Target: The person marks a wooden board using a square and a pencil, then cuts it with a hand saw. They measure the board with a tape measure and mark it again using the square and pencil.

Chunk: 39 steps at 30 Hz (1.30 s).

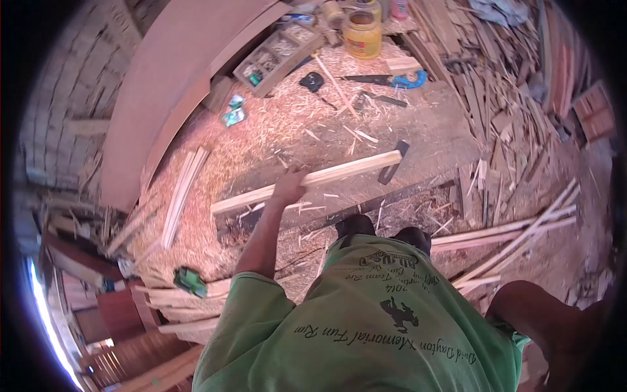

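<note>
My left hand (pixel 289 186) is closed around a pale, straight wooden strip (pixel 353 168) near its middle. The strip slants over the workbench top (pixel 424 140), its right end resting by a dark slotted metal piece (pixel 390 171). Small offcuts and shavings are scattered around and under it. My right arm (pixel 542 313) reaches out to the right side, and its hand is hidden past the dark edge of the view.
Beyond lie a blue-handled saw (pixel 409 80), a black tape measure (pixel 312 81), a divided wooden box (pixel 277 57) and a yellow tub (pixel 362 36). Thin strips (pixel 185 196) and a green tool (pixel 190 281) are at left. Scrap wood (pixel 503 117) heaps up at right.
</note>
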Tool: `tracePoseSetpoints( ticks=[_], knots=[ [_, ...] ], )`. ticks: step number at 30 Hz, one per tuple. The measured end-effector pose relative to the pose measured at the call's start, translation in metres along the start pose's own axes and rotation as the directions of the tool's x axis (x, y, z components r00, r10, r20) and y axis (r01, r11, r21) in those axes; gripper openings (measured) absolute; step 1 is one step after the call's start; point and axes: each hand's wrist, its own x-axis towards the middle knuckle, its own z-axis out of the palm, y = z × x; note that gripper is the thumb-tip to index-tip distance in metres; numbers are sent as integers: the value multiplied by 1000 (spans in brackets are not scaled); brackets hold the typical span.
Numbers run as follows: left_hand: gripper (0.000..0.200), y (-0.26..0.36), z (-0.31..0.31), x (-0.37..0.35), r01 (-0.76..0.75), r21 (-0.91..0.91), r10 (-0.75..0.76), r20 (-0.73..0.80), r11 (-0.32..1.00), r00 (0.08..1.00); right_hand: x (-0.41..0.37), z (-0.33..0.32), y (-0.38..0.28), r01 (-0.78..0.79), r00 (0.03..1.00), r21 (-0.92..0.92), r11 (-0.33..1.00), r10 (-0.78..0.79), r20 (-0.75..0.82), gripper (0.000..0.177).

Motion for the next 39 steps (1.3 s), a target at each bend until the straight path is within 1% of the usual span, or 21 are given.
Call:
tracePoseSetpoints(
  ticks=[4,7,9,11,13,14,15,16,18,20,21,22,24,25,27,32,35,36,37,38,39],
  knots=[
    [66,-62,-6,34,47,-23,-37,323,999,946,12,32,-11,-91,996,-63,994,92,15,27],
    [64,-72,-15,33,-39,-91,60,246,995,967,10,49,-19,-252,968,-136,958,249,-41,24],
    [61,-95,7,33,-67,-149,94,185,987,978,-7,60,-28,-484,873,-178,857,459,-164,22],
    [59,-111,16,37,-36,-170,59,134,985,989,-37,79,-35,-805,590,-137,577,755,-285,20],
    [56,-119,18,40,46,-160,-29,104,986,994,-79,104,-35,-995,82,-77,66,972,-222,19],
    [53,-125,22,42,29,-193,-20,48,981,999,-104,115,-36,-967,-152,-189,-168,983,-100,21],
    [52,-120,21,43,39,-155,-30,58,987,998,-156,114,-48,-922,-227,-343,-181,969,100,31],
    [51,-111,12,42,49,-118,-42,65,992,997,-173,122,-60,-694,-562,-614,-377,816,135,44],
    [51,-80,-6,36,14,-64,-18,-59,998,998,-250,123,-125,-570,-635,-772,-280,747,198,51],
    [49,-61,19,30,-132,-75,111,-237,988,965,-253,131,-155,-533,-744,-715,-452,654,141,42],
    [49,-50,34,24,-205,-66,174,-320,977,932,-261,130,-168,-564,-749,-653,-505,646,148,40],
    [46,-23,44,11,-170,-413,90,-207,895,974,-280,128,-184,-594,-752,-585,-552,639,160,39],
    [43,-1,83,-3,-518,-260,418,-354,815,837,-287,130,-195,-641,-734,-518,-566,650,197,36],
    [50,12,74,-6,-331,-346,362,28,878,932,-281,136,-187,-666,-709,-524,-531,670,221,34],
    [62,10,97,-40,-405,-22,394,-192,914,899,-307,154,-178,-729,-669,-455,-511,674,313,33],
    [75,-89,68,-113,-143,63,143,-8,988,990,-355,117,-202,-739,-673,-365,-566,642,367,28],
    [84,-149,-1,-178,67,126,-78,86,990,993,-387,110,-203,-467,-711,179,-866,488,506,20],
    [85,-203,22,-213,163,75,-171,128,984,977,-387,112,-197,-663,-677,-52,-747,568,468,20],
    [84,-240,24,-241,82,363,-96,20,928,995,-380,114,-186,-780,-622,-286,-556,643,447,19],
    [83,-271,28,-264,412,163,-431,111,897,895,-372,118,-176,-805,-554,-501,-317,704,445,19],
    [90,-281,22,-275,602,254,-645,135,757,753,-369,119,-168,-789,-589,-498,-361,675,444,20]
  ],
)
